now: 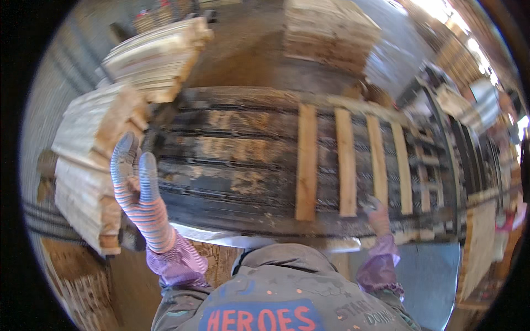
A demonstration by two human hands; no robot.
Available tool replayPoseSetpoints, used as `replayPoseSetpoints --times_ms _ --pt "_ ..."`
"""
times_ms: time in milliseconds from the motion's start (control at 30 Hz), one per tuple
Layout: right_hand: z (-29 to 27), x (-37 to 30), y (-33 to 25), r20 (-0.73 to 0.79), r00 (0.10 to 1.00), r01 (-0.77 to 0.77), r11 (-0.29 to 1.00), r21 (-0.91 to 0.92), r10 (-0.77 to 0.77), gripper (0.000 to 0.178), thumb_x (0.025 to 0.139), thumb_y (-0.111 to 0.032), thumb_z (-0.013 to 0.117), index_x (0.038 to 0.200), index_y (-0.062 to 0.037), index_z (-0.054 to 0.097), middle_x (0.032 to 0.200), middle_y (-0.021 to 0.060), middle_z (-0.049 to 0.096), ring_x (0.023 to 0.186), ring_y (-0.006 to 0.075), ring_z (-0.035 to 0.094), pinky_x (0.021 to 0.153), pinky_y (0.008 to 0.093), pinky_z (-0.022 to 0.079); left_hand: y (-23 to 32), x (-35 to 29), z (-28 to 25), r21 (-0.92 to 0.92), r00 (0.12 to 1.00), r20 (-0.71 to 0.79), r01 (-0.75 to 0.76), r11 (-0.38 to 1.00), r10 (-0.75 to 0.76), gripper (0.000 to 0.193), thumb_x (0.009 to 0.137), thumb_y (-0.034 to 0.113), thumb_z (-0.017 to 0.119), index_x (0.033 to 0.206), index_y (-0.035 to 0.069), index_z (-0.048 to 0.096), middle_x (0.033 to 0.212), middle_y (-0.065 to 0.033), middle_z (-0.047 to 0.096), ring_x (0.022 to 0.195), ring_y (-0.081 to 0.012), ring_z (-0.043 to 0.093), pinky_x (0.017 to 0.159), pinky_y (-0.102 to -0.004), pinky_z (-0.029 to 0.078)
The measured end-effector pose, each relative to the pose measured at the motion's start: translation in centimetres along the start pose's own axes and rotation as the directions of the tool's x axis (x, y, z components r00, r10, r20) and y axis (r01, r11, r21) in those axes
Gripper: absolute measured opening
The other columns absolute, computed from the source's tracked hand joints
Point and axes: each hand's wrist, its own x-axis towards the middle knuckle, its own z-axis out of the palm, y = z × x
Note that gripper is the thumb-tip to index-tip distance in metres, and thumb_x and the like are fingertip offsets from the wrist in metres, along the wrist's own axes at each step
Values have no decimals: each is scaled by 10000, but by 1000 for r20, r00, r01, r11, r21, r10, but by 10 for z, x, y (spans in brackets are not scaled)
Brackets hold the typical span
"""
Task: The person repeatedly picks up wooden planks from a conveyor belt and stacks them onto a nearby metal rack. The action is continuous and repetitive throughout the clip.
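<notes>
My left hand [138, 187], in a striped grey and orange knit glove, is raised at the left with thumb and fingers apart. It holds nothing that I can see and is beside a stack of pale wooden planks [88, 187]. My right hand [379, 219], in a similar glove, is at the near edge of a dark chain conveyor [221, 190]. Its fingers stretch toward the near end of a narrow wooden board [377, 160]; whether they touch it is unclear. Other boards, one wide [306, 165] and one beside it [345, 165], lie crosswise on the conveyor chains.
More planks are stacked at the far left [157, 55]. A big lumber pile [331, 33] stands on the floor beyond the conveyor. A dark metal frame [441, 143] rises at the right. Below my right arm is a blue-grey panel [425, 281].
</notes>
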Motion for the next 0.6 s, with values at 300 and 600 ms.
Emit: replayPoseSetpoints --times_ms 300,600 --pt "18 0 -45 90 996 46 975 -217 -27 635 869 -347 726 1441 -122 564 1387 236 623 1287 384 603 1069 452 482 -96 -203 167 647 279 761 -256 719 -586 883 793 630 769 1489 168 481 1520 -224 455 1384 -422 456 1122 -525 428" --pt "80 15 -116 158 985 9 887 -462 72 948 794 -351 802 1597 -147 340 1472 276 534 1347 384 549 1115 450 445 -128 -263 176 864 418 504 -219 454 -756 1120 727 256 890 1623 318 219 1665 -247 143 1425 -517 378 1157 -527 415"
